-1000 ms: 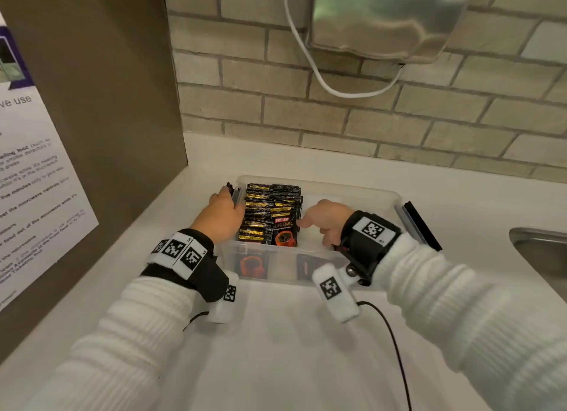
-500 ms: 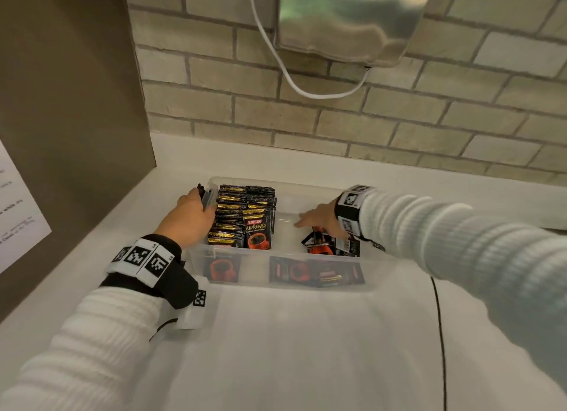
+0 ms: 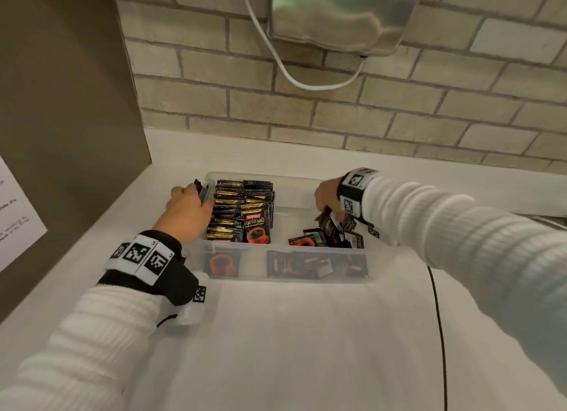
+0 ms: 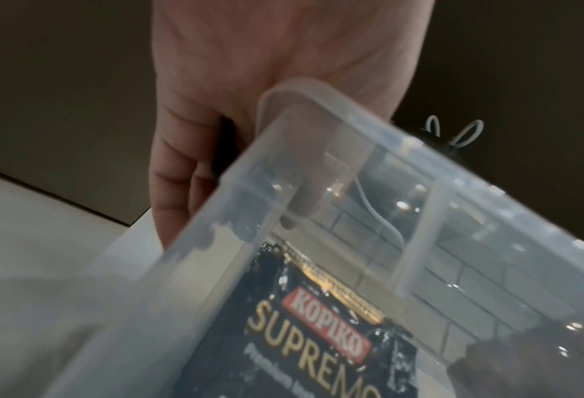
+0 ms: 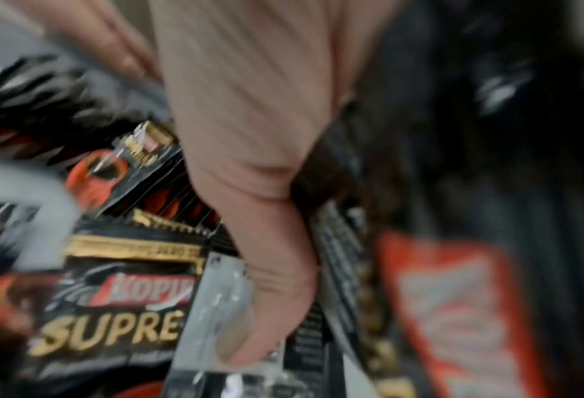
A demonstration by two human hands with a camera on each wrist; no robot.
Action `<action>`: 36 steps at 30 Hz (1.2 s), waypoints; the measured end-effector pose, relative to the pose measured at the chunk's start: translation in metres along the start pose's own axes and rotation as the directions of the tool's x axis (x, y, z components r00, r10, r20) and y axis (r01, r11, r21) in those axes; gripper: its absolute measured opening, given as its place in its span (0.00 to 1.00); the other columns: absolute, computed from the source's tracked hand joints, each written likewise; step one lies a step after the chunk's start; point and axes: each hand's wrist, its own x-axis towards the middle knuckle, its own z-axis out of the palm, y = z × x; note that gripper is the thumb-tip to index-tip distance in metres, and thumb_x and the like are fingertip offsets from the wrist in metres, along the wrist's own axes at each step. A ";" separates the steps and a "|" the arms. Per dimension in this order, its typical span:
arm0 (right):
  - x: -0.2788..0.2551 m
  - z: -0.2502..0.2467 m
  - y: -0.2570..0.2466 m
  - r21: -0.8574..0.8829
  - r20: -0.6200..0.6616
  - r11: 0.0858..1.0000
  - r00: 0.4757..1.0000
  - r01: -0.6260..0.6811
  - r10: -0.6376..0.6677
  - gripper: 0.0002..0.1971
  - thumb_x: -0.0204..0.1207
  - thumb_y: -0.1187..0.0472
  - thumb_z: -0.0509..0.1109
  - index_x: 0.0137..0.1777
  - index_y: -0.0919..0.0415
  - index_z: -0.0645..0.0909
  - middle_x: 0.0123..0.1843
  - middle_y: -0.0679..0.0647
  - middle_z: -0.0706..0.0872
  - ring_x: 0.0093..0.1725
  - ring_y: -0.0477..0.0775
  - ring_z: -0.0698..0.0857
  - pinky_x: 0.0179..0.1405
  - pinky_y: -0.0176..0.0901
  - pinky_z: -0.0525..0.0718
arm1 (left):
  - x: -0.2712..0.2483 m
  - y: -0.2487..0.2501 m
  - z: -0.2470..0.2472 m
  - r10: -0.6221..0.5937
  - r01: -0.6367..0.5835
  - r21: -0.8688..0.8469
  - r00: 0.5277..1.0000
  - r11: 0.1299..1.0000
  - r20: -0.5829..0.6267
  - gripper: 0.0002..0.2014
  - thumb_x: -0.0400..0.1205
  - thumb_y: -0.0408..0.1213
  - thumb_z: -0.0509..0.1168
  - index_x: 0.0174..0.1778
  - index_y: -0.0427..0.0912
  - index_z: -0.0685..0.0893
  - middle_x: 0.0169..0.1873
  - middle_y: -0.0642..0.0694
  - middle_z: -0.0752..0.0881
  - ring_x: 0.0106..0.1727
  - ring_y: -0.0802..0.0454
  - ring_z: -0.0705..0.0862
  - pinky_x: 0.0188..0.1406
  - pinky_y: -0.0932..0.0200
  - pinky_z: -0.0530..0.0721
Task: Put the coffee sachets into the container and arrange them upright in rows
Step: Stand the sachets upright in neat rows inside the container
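A clear plastic container (image 3: 294, 192) stands on the white counter. Black coffee sachets (image 3: 242, 214) stand upright in rows in its left half, and the front one reads Kopiko Supremo (image 4: 318, 336). More sachets (image 3: 310, 240) lie loose in the right half. My left hand (image 3: 196, 192) grips the container's left rim, its fingers curled round the corner (image 4: 318, 107). My right hand (image 3: 325, 209) reaches into the right end and pinches a small bunch of sachets (image 3: 336, 225). Its thumb (image 5: 267, 269) presses on them. The right wrist view is blurred.
A steel wall unit (image 3: 337, 11) with a white cable (image 3: 306, 82) hangs on the brick wall behind. A brown panel (image 3: 61, 103) with a paper notice (image 3: 15, 220) closes off the left side. A black cable (image 3: 438, 318) runs over the counter (image 3: 306, 334) in front.
My right hand has moved from beside the upright rows to the container's right end and taken hold of loose sachets. My left hand has stayed on the left rim.
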 end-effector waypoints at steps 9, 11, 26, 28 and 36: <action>-0.070 -0.024 0.026 0.866 -0.468 0.359 0.816 0.348 0.338 0.11 0.74 0.69 0.71 0.56 0.67 0.82 0.45 0.57 0.85 0.43 0.52 0.84 0.41 0.40 0.84 | -0.027 0.038 0.005 0.426 -0.448 -0.221 0.894 0.866 -0.141 0.22 0.82 0.48 0.62 0.71 0.45 0.74 0.69 0.47 0.75 0.73 0.52 0.67 0.73 0.55 0.65; -0.075 -0.020 0.007 0.880 -0.449 -0.024 0.849 0.474 0.280 0.10 0.74 0.73 0.70 0.54 0.63 0.82 0.41 0.54 0.88 0.36 0.48 0.87 0.34 0.38 0.86 | -0.033 0.051 0.009 0.420 -0.400 -0.447 0.906 0.800 -0.059 0.24 0.80 0.45 0.65 0.72 0.44 0.72 0.68 0.49 0.77 0.69 0.56 0.73 0.69 0.63 0.71; -0.034 0.019 -0.068 0.597 -0.225 -0.685 0.907 0.418 0.357 0.19 0.74 0.69 0.71 0.65 0.67 0.76 0.47 0.62 0.87 0.42 0.53 0.88 0.41 0.40 0.87 | -0.025 0.067 0.018 0.039 0.092 -0.958 0.994 0.273 0.106 0.07 0.85 0.41 0.59 0.56 0.48 0.80 0.53 0.44 0.87 0.55 0.45 0.87 0.55 0.44 0.85; -0.033 0.020 -0.068 0.506 -0.187 -0.734 0.889 0.452 0.418 0.13 0.76 0.74 0.66 0.60 0.68 0.77 0.43 0.61 0.86 0.36 0.53 0.87 0.30 0.37 0.86 | -0.022 0.066 0.020 -0.045 0.052 -0.943 0.998 0.330 0.040 0.07 0.86 0.41 0.59 0.56 0.48 0.80 0.54 0.43 0.86 0.58 0.43 0.85 0.59 0.43 0.83; -0.026 0.020 -0.076 0.668 -0.083 -0.612 0.859 0.424 0.505 0.07 0.79 0.74 0.62 0.51 0.64 0.78 0.35 0.57 0.81 0.30 0.52 0.80 0.26 0.38 0.81 | -0.020 0.068 0.027 -0.042 0.100 -0.892 0.995 0.440 0.091 0.11 0.85 0.40 0.60 0.59 0.41 0.80 0.55 0.38 0.87 0.55 0.41 0.87 0.60 0.40 0.83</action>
